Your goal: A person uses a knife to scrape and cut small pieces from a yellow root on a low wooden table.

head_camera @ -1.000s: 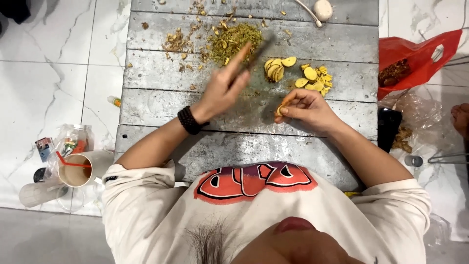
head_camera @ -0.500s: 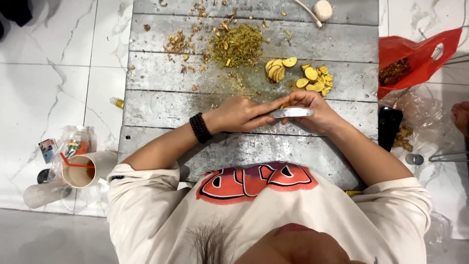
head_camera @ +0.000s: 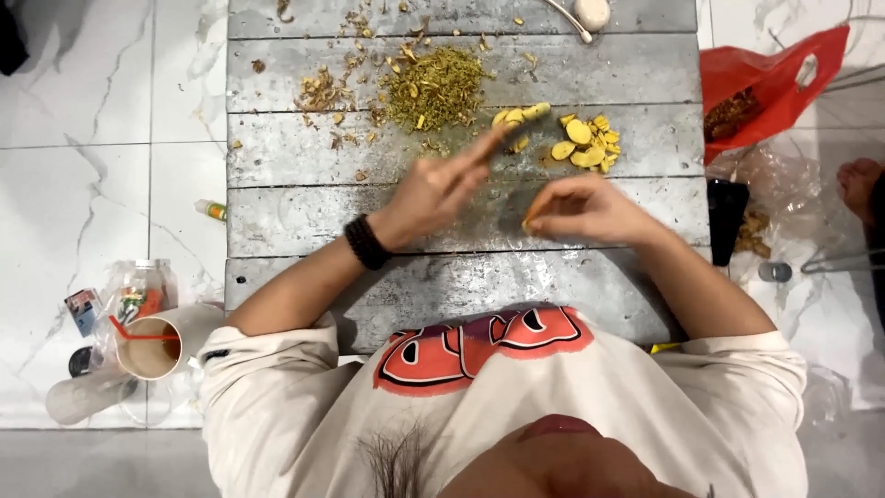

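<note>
My left hand (head_camera: 433, 189), with a black band on its wrist, stretches blurred over the grey plank table (head_camera: 304, 221) toward a heap of yellow root slices (head_camera: 585, 143). It seems closed on a thin knife, whose blade is lost in the blur. My right hand (head_camera: 590, 207) hovers just below the slices and pinches a small yellow root piece (head_camera: 527, 222) at its fingertips. A mound of green-brown peelings (head_camera: 438, 88) lies further back, left of the slices.
A red plastic bag (head_camera: 774, 83) and clear bags lie right of the table, beside a black object (head_camera: 728, 207) and another person's foot (head_camera: 862, 184). At left on the white tiles stand a paper cup with red straw (head_camera: 152, 346) and a bottle (head_camera: 138, 290).
My left hand went from the peelings back to my right hand, where a blade showed, and now swings up toward the slices. My right hand has lifted slightly.
</note>
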